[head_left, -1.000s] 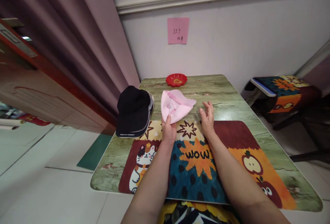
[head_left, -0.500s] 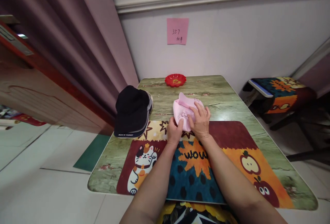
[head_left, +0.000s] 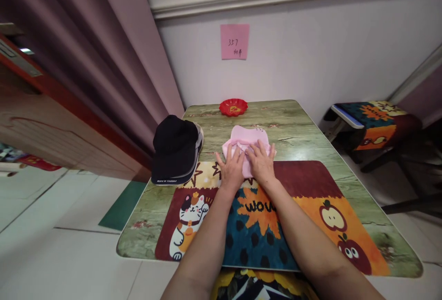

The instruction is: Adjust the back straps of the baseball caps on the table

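Note:
A pink cap (head_left: 249, 135) lies on the table with its brim toward the wall and its soft crown pressed down toward me. My left hand (head_left: 232, 169) rests on the left part of the crown, fingers spread. On the right part lies my right hand (head_left: 261, 162), its fingers also apart and flat on the fabric. Part of the crown is hidden under both hands. To the left, a black cap (head_left: 176, 146) sits stacked over other caps, whose grey and pale edges (head_left: 199, 141) show at its right side.
A red scalloped dish (head_left: 233, 107) stands at the table's far side. Under my forearms lies a printed mat (head_left: 258, 245) on the green wood-patterned table (head_left: 138, 231). A pink note (head_left: 235, 42) is stuck to the wall. A curtain (head_left: 152, 60) hangs at the left.
The pink cap has turned so its brim faces the wall more squarely, and its crown is flatter. My left hand has gone from gripping its edge to lying spread on it.

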`<state>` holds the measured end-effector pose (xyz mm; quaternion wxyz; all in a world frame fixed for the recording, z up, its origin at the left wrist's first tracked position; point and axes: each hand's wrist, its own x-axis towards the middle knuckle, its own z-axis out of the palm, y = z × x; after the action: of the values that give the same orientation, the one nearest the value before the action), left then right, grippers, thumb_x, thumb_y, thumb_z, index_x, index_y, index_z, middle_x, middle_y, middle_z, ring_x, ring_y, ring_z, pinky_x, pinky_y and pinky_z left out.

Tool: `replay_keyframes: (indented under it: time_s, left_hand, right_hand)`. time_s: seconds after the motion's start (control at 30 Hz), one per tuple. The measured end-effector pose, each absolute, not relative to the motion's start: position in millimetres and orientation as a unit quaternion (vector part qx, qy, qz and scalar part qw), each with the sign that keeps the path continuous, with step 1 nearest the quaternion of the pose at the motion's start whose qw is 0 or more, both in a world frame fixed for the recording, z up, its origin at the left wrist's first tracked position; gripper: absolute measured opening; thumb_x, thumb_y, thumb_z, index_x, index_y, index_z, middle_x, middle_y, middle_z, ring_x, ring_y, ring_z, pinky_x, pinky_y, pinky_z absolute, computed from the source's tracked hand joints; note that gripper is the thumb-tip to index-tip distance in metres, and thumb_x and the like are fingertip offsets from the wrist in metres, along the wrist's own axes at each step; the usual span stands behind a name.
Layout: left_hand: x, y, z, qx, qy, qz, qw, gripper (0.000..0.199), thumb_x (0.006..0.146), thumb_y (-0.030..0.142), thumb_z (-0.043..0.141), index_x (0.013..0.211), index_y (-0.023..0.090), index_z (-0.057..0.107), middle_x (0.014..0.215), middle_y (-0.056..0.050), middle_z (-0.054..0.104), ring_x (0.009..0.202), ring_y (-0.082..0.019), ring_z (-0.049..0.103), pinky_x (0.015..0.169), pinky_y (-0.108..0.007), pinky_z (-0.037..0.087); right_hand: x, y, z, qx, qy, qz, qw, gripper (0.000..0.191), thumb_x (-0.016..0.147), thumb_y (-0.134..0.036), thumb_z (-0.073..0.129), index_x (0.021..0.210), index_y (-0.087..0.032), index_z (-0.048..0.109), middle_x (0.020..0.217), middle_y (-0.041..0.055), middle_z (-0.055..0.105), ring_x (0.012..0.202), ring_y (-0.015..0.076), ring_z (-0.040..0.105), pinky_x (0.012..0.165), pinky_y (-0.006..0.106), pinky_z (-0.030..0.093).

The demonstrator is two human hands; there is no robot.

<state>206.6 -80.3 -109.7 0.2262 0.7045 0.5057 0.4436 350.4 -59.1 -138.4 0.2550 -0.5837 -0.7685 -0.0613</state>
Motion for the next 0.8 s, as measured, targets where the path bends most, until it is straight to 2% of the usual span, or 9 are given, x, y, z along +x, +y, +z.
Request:
replay_keyframes:
  time_s: [0.13, 0.23, 0.3, 0.4, 0.5, 0.6, 0.8]
  left_hand:
    - [198, -76, -120, 0.677, 0.597, 0.401, 0.159, 0.054, 0.073, 0.010, 0.060, 0.124, 0.023, 0.068, 0.144, -0.018, 0.057, 0.140, -0.043, 0.038, 0.117, -0.068, 0.003]
    - [193, -72, -124, 0.635, 0.615, 0.433, 0.175, 0.038, 0.081, 0.020, 0.059, 0.117, 0.023, 0.072, 0.128, -0.017, 0.067, 0.129, -0.040, 0.047, 0.116, -0.063, 0.011]
    - [190, -69, -126, 0.604, 0.615, 0.470, 0.190, 0.030, 0.085, 0.026, 0.060, 0.111, 0.024, 0.074, 0.122, -0.015, 0.070, 0.125, -0.038, 0.049, 0.116, -0.060, 0.013]
    - [188, -66, -130, 0.580, 0.611, 0.498, 0.206, 0.024, 0.080, 0.024, 0.066, 0.102, 0.025, 0.076, 0.114, -0.013, 0.072, 0.121, -0.037, 0.050, 0.116, -0.056, 0.015]
    - [187, -65, -133, 0.591, 0.619, 0.481, 0.191, 0.018, 0.076, 0.018, 0.067, 0.091, 0.024, 0.076, 0.104, -0.012, 0.073, 0.116, -0.036, 0.052, 0.113, -0.056, 0.019]
    - [185, -65, -134, 0.612, 0.621, 0.460, 0.167, 0.011, 0.079, 0.020, 0.066, 0.082, 0.024, 0.076, 0.095, -0.011, 0.072, 0.110, -0.034, 0.053, 0.109, -0.053, 0.024]
    - [187, -70, -129, 0.640, 0.599, 0.453, 0.162, 0.013, 0.085, 0.025, 0.064, 0.083, 0.025, 0.077, 0.091, -0.010, 0.072, 0.106, -0.032, 0.054, 0.106, -0.049, 0.029]
  right_hand:
    - [352, -56, -143, -0.578, -0.779, -0.044, 0.237, 0.041, 0.098, -0.013, 0.040, 0.131, -0.021, 0.064, 0.143, 0.0132, 0.061, 0.142, 0.0320, 0.043, 0.119, 0.069, -0.001]
    - [352, -55, -144, -0.593, -0.765, -0.033, 0.249, 0.036, 0.098, -0.017, 0.043, 0.127, -0.020, 0.065, 0.129, 0.0140, 0.070, 0.140, 0.0312, 0.045, 0.119, 0.069, -0.004]
    - [351, -56, -143, -0.596, -0.759, -0.029, 0.261, 0.031, 0.099, -0.023, 0.046, 0.122, -0.021, 0.067, 0.119, 0.0134, 0.073, 0.137, 0.0313, 0.047, 0.117, 0.071, -0.006]
    - [349, -56, -141, -0.601, -0.751, -0.034, 0.271, 0.026, 0.099, -0.029, 0.050, 0.114, -0.021, 0.069, 0.111, 0.0126, 0.074, 0.130, 0.0319, 0.051, 0.115, 0.073, -0.008]
    - [348, -56, -141, -0.613, -0.741, -0.053, 0.269, 0.025, 0.097, -0.033, 0.054, 0.111, -0.021, 0.071, 0.102, 0.0123, 0.073, 0.118, 0.0317, 0.054, 0.115, 0.072, -0.006]
    - [347, -56, -141, -0.620, -0.736, -0.064, 0.265, 0.022, 0.096, -0.033, 0.056, 0.103, -0.023, 0.074, 0.095, 0.0108, 0.072, 0.107, 0.0307, 0.055, 0.115, 0.072, -0.003]
    - [344, -58, -135, -0.627, -0.729, -0.065, 0.266, 0.027, 0.095, -0.027, 0.052, 0.082, -0.023, 0.075, 0.086, 0.0099, 0.071, 0.098, 0.0299, 0.056, 0.116, 0.071, 0.000]
